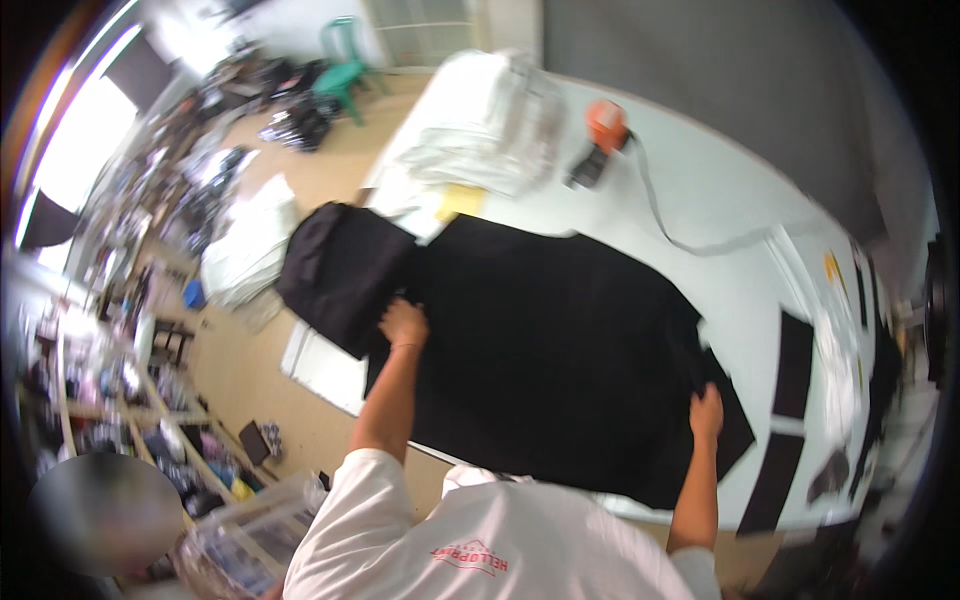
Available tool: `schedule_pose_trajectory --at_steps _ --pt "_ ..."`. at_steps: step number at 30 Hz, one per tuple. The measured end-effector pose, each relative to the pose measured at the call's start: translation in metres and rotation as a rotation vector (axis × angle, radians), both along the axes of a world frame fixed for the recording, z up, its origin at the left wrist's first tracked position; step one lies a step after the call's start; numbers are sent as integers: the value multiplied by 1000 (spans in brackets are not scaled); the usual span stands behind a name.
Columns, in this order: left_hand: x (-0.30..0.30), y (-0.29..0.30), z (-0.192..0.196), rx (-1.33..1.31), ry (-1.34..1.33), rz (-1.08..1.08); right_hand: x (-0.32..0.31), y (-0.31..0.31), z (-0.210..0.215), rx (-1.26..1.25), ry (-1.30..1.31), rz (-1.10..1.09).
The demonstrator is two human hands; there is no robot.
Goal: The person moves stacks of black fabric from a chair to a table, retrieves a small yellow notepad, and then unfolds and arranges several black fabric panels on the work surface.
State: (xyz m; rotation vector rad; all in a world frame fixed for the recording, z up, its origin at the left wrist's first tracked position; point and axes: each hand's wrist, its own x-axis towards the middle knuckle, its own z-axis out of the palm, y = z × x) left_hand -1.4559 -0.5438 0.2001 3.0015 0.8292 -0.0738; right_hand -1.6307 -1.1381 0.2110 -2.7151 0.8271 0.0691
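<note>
Left hand (403, 324) pressed flat near the sleeve, right hand (706, 412) pinching the far edge of the black garment (560, 340), spread across the white counter (720, 190) between both. Probably soft, light, limp; best gripped at edges.

A spread garment (560, 350) lies on the surface (720, 190), between the left grip (403, 323) and the right grip (706, 412). Just left of the left grip its sleeve (340, 270) hangs off the edge. Beyond the left grip sits a stack of folded cloth (480, 125), with a hand tool (603, 135) to its right.
</note>
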Motion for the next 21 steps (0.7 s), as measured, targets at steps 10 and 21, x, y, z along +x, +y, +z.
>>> schedule_pose_trajectory --at_steps 10,21 --pt "16 44 6 -996 -19 216 -36 -103 -27 350 -150 -265" --pt "-19 51 248 -1478 -370 -219 -85 -117 196 1014 -900 -235"
